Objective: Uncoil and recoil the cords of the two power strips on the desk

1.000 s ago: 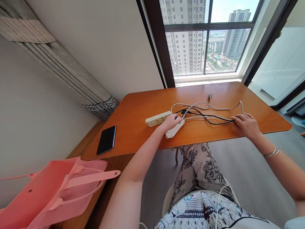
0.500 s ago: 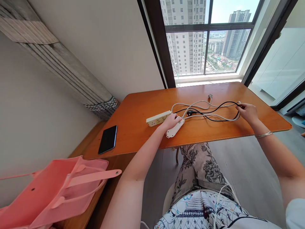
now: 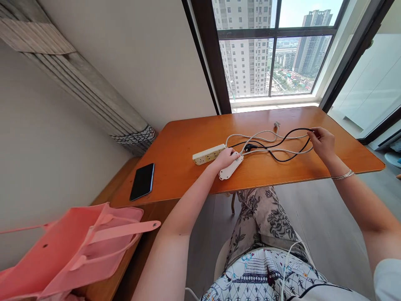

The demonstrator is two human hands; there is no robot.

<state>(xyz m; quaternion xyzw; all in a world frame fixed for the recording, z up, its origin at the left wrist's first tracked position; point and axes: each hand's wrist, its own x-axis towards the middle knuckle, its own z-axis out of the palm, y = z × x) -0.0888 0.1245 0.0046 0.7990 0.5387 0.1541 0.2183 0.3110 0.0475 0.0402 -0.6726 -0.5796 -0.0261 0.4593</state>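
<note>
My left hand (image 3: 228, 159) is closed over the cord end of a white power strip (image 3: 231, 169), which lies at a slant near the table's front edge. Behind it, a second, cream power strip (image 3: 208, 154) rests with sockets facing me. On the right, my right hand (image 3: 322, 143) pinches a loop of black cable (image 3: 293, 133), lifted slightly at that end. A black plug (image 3: 249, 147) lies among the crossing cords. White cord (image 3: 266, 133) loops over the table, and a pale plug (image 3: 277, 124) sits at the back.
The brown wooden table (image 3: 184, 136) stands before a window. A dark phone (image 3: 142, 182) lies at its left. A pink felt bag (image 3: 94, 246) is open at the lower left. My legs (image 3: 266, 213) are under the front edge.
My right hand has moved slightly up and left with the black cable, whose loop has shifted. The white cord loop no longer reaches up into the fingers. My left hand stays on the white power strip.
</note>
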